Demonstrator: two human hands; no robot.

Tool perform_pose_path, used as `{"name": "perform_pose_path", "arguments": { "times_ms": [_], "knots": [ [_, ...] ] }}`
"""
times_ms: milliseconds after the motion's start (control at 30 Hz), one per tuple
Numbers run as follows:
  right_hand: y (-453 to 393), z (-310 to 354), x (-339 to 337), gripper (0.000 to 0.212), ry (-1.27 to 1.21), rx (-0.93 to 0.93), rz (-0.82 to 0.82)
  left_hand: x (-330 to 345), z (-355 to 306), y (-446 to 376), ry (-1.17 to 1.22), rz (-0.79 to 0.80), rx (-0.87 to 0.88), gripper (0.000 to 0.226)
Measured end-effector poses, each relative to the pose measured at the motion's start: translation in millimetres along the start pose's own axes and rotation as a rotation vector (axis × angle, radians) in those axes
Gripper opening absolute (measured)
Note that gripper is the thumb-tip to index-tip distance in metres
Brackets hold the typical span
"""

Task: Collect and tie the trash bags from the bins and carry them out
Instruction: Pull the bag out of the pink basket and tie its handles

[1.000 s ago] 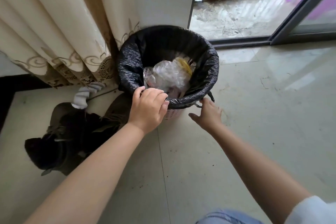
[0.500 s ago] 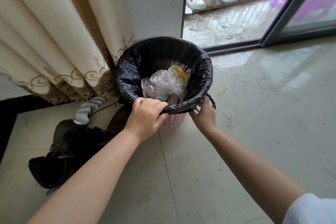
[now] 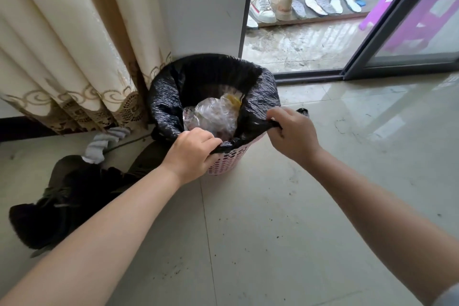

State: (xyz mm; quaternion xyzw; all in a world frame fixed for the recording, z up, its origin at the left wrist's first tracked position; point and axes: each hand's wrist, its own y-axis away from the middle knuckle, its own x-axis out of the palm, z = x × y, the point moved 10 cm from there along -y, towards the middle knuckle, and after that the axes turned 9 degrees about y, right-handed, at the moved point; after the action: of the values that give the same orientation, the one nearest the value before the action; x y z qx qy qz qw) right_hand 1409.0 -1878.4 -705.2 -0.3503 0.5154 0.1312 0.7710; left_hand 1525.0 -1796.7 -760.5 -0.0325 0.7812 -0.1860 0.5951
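Observation:
A black trash bag [image 3: 164, 104] lines a pink perforated bin [image 3: 227, 163] on the tiled floor by the wall corner. Crumpled clear plastic and a yellow scrap [image 3: 214, 115] lie inside it. My left hand [image 3: 192, 154] is closed on the bag's near rim. My right hand [image 3: 293, 131] grips the bag's right rim and has pulled it up off the bin edge, so the pink wall shows beneath.
Cream curtains [image 3: 62, 57] hang to the left of the bin. Dark clothing [image 3: 72, 194] and a grey sock [image 3: 99, 144] lie on the floor at left. A sliding door frame [image 3: 387, 32] opens to a balcony with shoes [image 3: 270, 6] and a purple stool [image 3: 422, 15].
Both hands went from touching the rim to gripping the bag. The right hand has lifted the right edge off the bin, baring more of the pink wall.

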Motion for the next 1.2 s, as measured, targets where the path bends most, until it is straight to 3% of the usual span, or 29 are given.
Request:
{"name": "perform_pose_path", "arguments": {
  "times_ms": [67, 133, 233, 333, 500, 600, 667, 800, 900, 1000, 1100, 1200],
  "knots": [
    [-13.5, 12.4, -0.8, 0.038, -0.012, -0.064, 0.028, -6.8, 1.5, 0.2, 0.015, 0.004, -0.017, 0.035],
    [-23.6, 22.5, 2.0, 0.037, -0.071, -0.098, 0.086, -18.7, 5.9, 1.1, 0.032, -0.053, -0.059, 0.028],
    [-37.6, 18.4, 7.9, 0.029, -0.186, -0.030, 0.239, -37.2, 13.0, 1.4, 0.089, -0.162, -0.178, 0.032],
    [-42.6, 21.7, 11.9, 0.021, -0.191, -0.004, 0.348, -35.1, 6.3, -6.9, -0.008, -0.081, -0.238, 0.036],
    [-50.4, 8.2, -0.8, 0.023, -0.153, 0.104, 0.277, -48.5, 33.1, -7.4, -0.081, -0.041, -0.535, 0.011],
    [-51.8, -17.8, -15.3, 0.023, -0.094, 0.194, 0.172, -63.7, 77.0, 14.7, -0.126, -0.056, -0.740, 0.020],
    [-46.9, -20.9, -10.5, 0.024, -0.036, 0.198, 0.209, -63.8, 100.1, 28.8, -0.128, -0.010, -0.835, 0.024],
    [-41.5, -19.8, -9.0, 0.015, 0.045, 0.144, 0.259, -66.3, 140.4, 50.8, 0.035, -0.058, -1.092, 0.033],
    [-32.0, -34.5, -0.8, 0.030, 0.133, 0.127, 0.493, -57.7, 172.3, 61.9, 0.330, -0.130, -1.242, 0.032],
    [-29.8, -52.0, -1.7, 0.041, 0.225, 0.144, 0.617, -62.0, 177.7, 49.1, 0.652, -0.239, -1.216, 0.039],
    [-44.1, -81.7, -20.6, 0.042, 0.397, 0.293, 0.471, -96.5, 165.0, 20.9, 0.616, -0.359, -1.050, 0.036],
    [-44.1, -114.0, -21.7, 0.031, 0.411, 0.546, 0.423, -105.0, 146.5, -4.3, 0.833, -0.405, -0.957, 0.026]
  ]
}}
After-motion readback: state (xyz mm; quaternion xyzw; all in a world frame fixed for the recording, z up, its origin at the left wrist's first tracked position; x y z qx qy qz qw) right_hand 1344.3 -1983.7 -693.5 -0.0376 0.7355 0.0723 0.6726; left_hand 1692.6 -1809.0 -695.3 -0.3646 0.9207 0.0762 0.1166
